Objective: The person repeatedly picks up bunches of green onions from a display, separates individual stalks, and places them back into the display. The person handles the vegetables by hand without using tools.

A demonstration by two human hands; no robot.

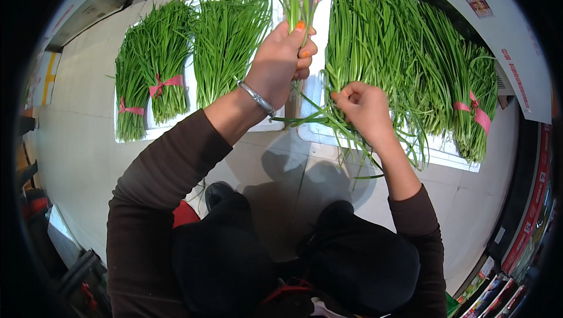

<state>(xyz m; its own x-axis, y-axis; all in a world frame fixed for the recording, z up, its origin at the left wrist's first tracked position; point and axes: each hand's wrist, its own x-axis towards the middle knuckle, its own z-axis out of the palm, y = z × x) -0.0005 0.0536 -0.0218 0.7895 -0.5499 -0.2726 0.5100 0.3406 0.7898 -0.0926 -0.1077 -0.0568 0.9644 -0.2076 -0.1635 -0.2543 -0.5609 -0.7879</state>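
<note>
My left hand (281, 56) is closed around a small bunch of garlic chives (291, 6), leaves pointing away from me. Lower and to the right, my right hand (371, 111) pinches at pale chive stalks beside the large loose pile of chives (374, 36). That pile fills much of a white foam box lid (323, 23). Loose bent leaves (347, 131) trail under my right hand and over the near rim. At the lid's right end lies a chive bunch (473, 137) tied with pink ribbon (481, 120).
A second white foam lid (264, 125) on the left holds two tied chive bunches (169, 54) (131, 120) and an untied heap (228, 41). Printed cartons (497, 23) border the far right. Packed shelves (528, 230) stand along the right edge. The floor is tiled (83, 98).
</note>
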